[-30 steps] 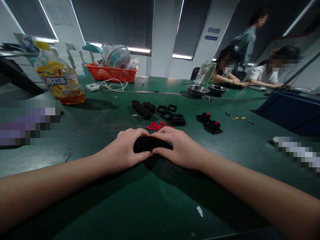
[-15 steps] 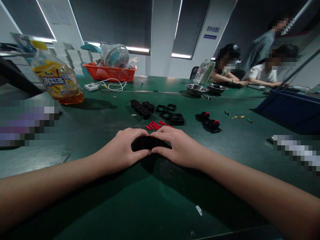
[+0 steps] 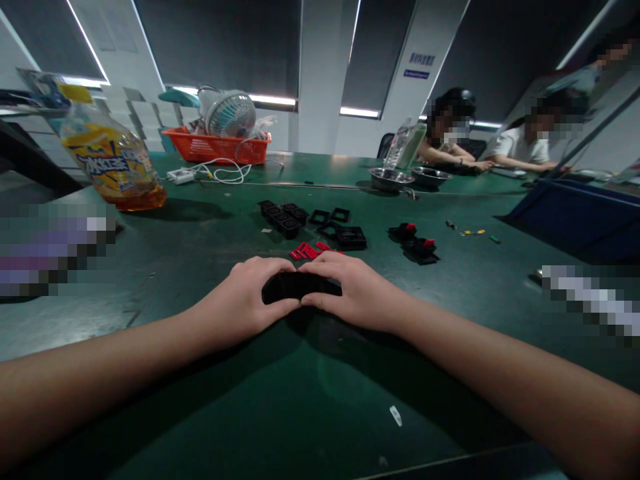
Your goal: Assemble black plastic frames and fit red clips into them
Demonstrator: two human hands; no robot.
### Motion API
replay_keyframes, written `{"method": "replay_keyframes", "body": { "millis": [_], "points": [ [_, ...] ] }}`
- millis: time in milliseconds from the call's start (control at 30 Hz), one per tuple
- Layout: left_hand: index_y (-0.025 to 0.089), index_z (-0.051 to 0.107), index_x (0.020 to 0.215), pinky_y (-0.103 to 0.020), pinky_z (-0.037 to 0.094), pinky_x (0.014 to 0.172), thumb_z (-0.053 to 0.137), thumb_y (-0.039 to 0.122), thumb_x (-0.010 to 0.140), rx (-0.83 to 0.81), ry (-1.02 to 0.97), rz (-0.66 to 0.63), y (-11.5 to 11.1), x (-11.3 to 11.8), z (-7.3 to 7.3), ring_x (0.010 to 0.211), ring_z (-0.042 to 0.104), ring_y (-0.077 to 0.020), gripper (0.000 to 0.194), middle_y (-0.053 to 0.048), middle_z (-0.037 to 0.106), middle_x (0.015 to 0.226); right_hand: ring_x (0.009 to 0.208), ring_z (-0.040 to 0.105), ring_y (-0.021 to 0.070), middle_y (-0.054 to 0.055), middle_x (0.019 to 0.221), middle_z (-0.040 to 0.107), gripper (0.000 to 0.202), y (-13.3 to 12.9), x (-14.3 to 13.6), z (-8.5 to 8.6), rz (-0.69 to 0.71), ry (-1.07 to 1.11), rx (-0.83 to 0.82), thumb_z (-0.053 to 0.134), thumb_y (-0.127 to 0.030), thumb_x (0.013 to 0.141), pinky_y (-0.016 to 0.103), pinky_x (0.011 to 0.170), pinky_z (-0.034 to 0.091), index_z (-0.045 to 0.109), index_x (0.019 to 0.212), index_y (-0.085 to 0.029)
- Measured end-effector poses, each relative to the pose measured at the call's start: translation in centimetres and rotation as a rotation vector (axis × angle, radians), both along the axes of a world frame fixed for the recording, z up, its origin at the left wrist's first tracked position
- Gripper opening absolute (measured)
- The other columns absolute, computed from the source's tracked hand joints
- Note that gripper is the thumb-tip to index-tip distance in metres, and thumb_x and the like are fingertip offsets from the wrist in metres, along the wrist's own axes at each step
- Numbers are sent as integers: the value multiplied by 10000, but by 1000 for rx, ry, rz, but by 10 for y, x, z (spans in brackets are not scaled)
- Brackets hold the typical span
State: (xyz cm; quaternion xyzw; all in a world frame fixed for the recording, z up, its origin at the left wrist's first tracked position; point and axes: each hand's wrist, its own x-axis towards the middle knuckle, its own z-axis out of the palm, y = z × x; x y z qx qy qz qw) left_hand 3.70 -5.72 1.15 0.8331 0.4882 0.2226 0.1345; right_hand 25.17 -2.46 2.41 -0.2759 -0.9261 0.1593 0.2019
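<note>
My left hand [image 3: 260, 291] and my right hand [image 3: 345, 287] meet low over the table, with curled fingers and both thumb tips touching. A very dark shape [image 3: 295, 285] fills the space framed by my fingers and thumbs. It looks black, but I cannot make out whether it is a held part or deep shadow. Just beyond my fingertips lie several small red plastic pieces [image 3: 306, 251]. Behind them are black square frames [image 3: 351, 237] and a cluster of black moulded blocks [image 3: 283, 219]. To the right sit black parts with red tabs [image 3: 421, 249].
Around the green table [image 3: 210, 400] stand a tea bottle [image 3: 117, 163], an orange basket [image 3: 217, 148] holding a fan, metal bowls [image 3: 390, 179] and a blue bin [image 3: 580, 217]. A white cable [image 3: 230, 172] lies at the back. Other people [image 3: 520, 143] are at the far right.
My hands keep the same joined pose. The view has shifted slightly, and a standing person at the far right has moved further right.
</note>
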Motion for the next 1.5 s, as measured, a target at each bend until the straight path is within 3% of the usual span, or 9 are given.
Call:
{"method": "replay_keyframes", "body": {
  "millis": [233,600,800,1167,1500],
  "points": [
    [171,596,1175,-492,427,1008,621,342,770,-74,-26,20,3,0,-3,1128,589,-306,440,-123,667,1199,1002,649,221,109,1107,701,360,-1,1,-6,-51,76,-53,698,-304,836,366,877,499,638,1142,-122],
    [196,563,1178,-461,484,972,644,265,756,-97,-57,32,5,1,0,1110,629,-296,435,-92,688,1169,1093,647,216,97,1177,714,340,1,-1,-6,28,83,-53,686,-259,882,376,939,489,650,1207,-164],
    [178,575,1169,-455,474,981,641,280,767,-94,-65,14,5,2,0,1116,618,-291,420,-106,687,1174,1073,641,211,118,1159,710,342,0,-2,-4,62,47,-18,665,-233,901,359,944,484,642,1221,-114],
    [196,587,1182,-439,471,991,628,273,771,-64,-47,-10,4,0,0,1115,618,-280,420,-92,679,1195,1060,632,226,113,1147,704,326,-4,-6,0,11,-9,-18,655,-224,903,385,945,481,648,1216,-133],
    [188,572,1169,-456,464,994,612,253,751,-78,-47,-9,5,1,-1,1110,614,-285,425,-99,676,1187,1038,661,223,100,1130,725,364,-1,-4,-8,-22,124,-30,725,-292,838,376,906,499,668,1169,-151]
  ]
}}
